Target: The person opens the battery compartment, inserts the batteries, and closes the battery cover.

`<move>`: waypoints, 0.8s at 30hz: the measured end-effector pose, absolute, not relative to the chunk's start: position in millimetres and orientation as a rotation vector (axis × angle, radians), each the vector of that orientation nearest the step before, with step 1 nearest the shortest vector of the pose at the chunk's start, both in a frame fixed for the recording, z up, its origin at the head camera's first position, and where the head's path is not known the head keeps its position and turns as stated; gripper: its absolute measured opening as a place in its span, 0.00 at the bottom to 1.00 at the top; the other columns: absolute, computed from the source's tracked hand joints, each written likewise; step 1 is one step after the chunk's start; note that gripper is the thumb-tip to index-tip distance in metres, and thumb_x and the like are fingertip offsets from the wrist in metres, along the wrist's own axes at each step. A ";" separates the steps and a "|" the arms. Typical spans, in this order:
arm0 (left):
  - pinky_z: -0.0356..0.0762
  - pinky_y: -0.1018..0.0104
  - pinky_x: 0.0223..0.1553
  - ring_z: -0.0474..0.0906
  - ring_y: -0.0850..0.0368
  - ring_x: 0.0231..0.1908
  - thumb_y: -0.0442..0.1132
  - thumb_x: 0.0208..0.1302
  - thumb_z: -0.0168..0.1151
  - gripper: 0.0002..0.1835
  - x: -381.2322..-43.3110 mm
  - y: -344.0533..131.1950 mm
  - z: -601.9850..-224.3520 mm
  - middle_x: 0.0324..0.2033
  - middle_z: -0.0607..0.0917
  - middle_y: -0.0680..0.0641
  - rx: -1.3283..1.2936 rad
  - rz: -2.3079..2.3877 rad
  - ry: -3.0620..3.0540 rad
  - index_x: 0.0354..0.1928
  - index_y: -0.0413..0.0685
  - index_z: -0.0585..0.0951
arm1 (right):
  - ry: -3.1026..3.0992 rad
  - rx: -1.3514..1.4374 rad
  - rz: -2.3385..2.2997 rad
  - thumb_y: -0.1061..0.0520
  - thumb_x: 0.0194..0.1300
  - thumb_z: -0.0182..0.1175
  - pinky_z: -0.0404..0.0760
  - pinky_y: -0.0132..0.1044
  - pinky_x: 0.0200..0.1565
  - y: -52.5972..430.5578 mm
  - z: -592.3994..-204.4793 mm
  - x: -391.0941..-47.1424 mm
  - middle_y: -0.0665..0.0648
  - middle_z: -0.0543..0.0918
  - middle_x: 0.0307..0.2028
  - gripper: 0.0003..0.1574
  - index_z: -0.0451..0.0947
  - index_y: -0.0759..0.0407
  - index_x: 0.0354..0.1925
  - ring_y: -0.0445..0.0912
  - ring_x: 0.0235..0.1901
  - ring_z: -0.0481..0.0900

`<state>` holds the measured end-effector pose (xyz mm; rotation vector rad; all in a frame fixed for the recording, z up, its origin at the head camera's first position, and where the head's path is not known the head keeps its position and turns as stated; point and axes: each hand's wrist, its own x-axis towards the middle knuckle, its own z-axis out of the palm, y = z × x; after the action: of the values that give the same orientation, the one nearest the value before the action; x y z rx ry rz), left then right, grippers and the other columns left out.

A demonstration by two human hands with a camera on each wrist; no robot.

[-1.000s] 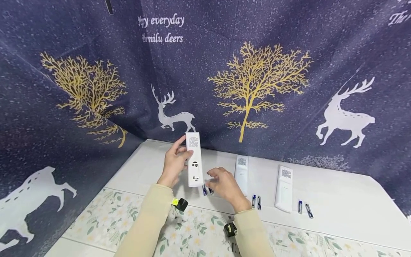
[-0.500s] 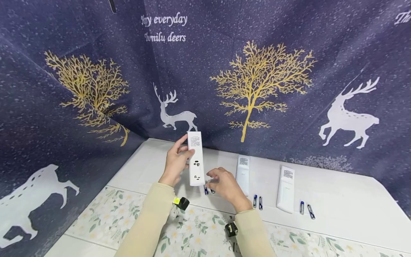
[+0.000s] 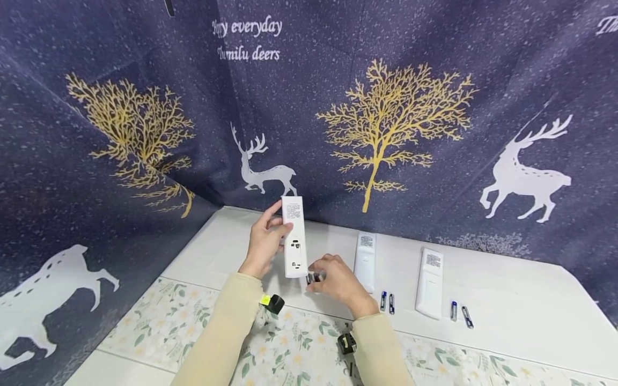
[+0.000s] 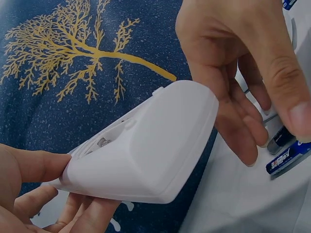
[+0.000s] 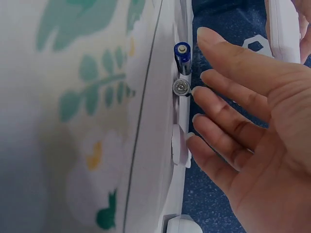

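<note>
My left hand [image 3: 260,244] grips a white remote control [image 3: 292,217] by its side, thumb across the back, holding it up off the table. The remote's back faces me with its battery compartment [image 3: 296,254] uncovered and metal contacts showing. Just right of its lower end, my right hand [image 3: 341,280] hovers over two batteries, thumb and fingers parted around them. In the left wrist view, one blue battery [image 4: 287,158] lies by the thumb, with a darker battery [image 4: 278,141] beside it. The right wrist view shows the fingertips [image 5: 195,92] close to both battery ends, with nothing in the palm.
Two more white remotes, a nearer one [image 3: 365,265] and a farther one [image 3: 429,287], lie face down to the right. Beside each lies a battery pair, such as this battery [image 3: 383,301] and this one [image 3: 454,311]. A dark printed cloth [image 3: 299,107] hangs behind the table.
My right hand's thumb has lowered and the fingers have come down over the two batteries. The left hand keeps holding the remote almost still.
</note>
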<state>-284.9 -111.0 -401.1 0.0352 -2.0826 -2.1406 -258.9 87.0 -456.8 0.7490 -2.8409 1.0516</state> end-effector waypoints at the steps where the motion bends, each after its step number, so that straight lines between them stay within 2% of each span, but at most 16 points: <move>1: 0.79 0.69 0.28 0.82 0.56 0.38 0.30 0.74 0.65 0.36 -285.1 -111.0 -401.3 0.54 0.83 0.41 0.035 -2.139 -2.083 0.79 0.62 0.71 | -2.850 0.752 1.041 0.57 0.52 0.84 0.80 0.51 0.57 87.0 -457.0 -258.7 0.54 0.85 0.45 0.26 0.88 0.62 0.48 0.53 0.50 0.79; 7: 0.79 0.69 0.29 0.82 0.56 0.38 0.30 0.73 0.65 0.36 -284.5 -110.8 -401.0 0.54 0.83 0.41 0.044 -2.142 -2.080 0.79 0.63 0.71 | -2.879 0.757 1.009 0.55 0.51 0.85 0.80 0.51 0.54 86.8 -458.4 -257.9 0.54 0.83 0.43 0.27 0.88 0.61 0.48 0.53 0.48 0.77; 15: 0.81 0.67 0.30 0.83 0.55 0.40 0.31 0.74 0.65 0.36 -285.5 -110.3 -402.1 0.55 0.83 0.41 0.036 -2.134 -2.095 0.79 0.63 0.71 | -2.919 0.758 0.997 0.55 0.53 0.84 0.78 0.55 0.61 84.0 -458.5 -256.7 0.58 0.83 0.50 0.32 0.86 0.64 0.54 0.58 0.54 0.76; 24: 0.83 0.65 0.31 0.84 0.55 0.38 0.30 0.74 0.65 0.36 -284.8 -109.6 -401.4 0.54 0.83 0.41 0.040 -2.127 -2.095 0.79 0.63 0.71 | -2.943 0.728 0.951 0.56 0.55 0.83 0.79 0.52 0.59 80.8 -459.4 -254.6 0.57 0.81 0.51 0.31 0.85 0.66 0.55 0.55 0.53 0.75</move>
<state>-284.8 -109.6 -401.4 0.0400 -2.0955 -2.1273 -254.6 80.8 -459.4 0.7275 -2.9433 0.9514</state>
